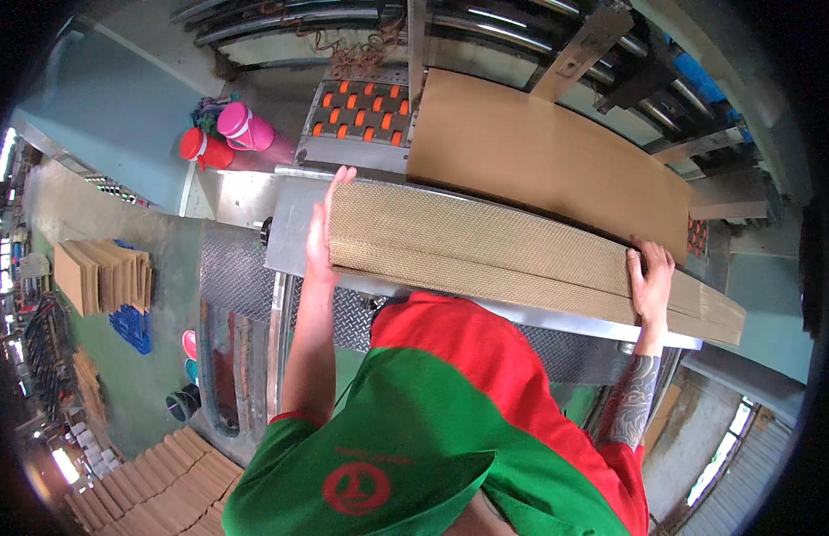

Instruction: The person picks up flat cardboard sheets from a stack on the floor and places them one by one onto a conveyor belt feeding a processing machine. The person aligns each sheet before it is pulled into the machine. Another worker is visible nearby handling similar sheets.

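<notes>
One metal worktop (294, 219) spans the middle, running left to right. Over it lies one long stack of corrugated cardboard (486, 246), its ridged edges upward, its sheets too thin to count; its right end reaches past the worktop's near right corner. Beyond the far edge lies one flat cardboard sheet (539, 147); whether others lie beneath, I cannot tell. Left of that sheet sits one roller plate (353, 112). Two lidded buckets, one pink (245, 128) and one red (205, 149), stand beyond the far left corner. Of the two hands, the left hand (320, 237) is open, pressed flat against the stack's left end; the right hand (651, 275) bends over its top toward the right, though whether it grips I cannot tell. About fourteen orange rollers (359, 117) show on the plate.
</notes>
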A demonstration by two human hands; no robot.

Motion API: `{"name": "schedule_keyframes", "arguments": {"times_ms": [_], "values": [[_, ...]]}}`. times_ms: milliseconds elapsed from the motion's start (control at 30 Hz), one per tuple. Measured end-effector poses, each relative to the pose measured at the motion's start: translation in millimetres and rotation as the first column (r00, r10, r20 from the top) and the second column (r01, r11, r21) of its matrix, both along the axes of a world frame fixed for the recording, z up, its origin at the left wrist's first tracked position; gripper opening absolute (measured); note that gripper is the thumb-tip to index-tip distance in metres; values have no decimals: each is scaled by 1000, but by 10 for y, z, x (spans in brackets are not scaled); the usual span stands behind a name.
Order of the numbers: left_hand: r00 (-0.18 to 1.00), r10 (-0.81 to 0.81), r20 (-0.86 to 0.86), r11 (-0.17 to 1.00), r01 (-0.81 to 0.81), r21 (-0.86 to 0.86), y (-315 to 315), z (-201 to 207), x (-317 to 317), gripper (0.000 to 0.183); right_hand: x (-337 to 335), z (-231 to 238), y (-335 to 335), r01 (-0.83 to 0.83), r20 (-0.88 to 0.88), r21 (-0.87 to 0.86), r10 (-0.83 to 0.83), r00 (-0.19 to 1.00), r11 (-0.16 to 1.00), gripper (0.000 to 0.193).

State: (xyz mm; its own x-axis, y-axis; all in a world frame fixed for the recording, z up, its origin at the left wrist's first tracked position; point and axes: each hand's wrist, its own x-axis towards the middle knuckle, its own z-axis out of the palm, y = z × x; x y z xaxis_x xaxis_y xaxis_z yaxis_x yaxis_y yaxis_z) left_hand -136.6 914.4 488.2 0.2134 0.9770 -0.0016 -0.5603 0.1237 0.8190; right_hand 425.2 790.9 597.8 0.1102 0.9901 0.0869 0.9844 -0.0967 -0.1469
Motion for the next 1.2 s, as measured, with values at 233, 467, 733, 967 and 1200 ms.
{"name": "schedule_keyframes", "arguments": {"times_ms": [233,467,733,967,1200], "values": [[1000,-8,-9,1000,8,-24,16,52,12,78,-45,21,35,31,-7,-20,-31,999,999,40],[1000,-19,-1,999,19,-49,34,52,4,91,-1446,325,210,-281,-164,-95,264,950,955,114],[998,-55,-27,998,55,-14,57,75,-1,88,-2557,359,828,-414,-224,-305,358,907,858,132],[996,-28,-84,1000,27,-14,39,78,19,88,-2610,336,749,-476,-173,-247,445,879,844,132],[996,-29,-85,1000,28,-13,52,90,40,88,-2639,248,762,-448,-184,-222,414,891,866,129]]}}
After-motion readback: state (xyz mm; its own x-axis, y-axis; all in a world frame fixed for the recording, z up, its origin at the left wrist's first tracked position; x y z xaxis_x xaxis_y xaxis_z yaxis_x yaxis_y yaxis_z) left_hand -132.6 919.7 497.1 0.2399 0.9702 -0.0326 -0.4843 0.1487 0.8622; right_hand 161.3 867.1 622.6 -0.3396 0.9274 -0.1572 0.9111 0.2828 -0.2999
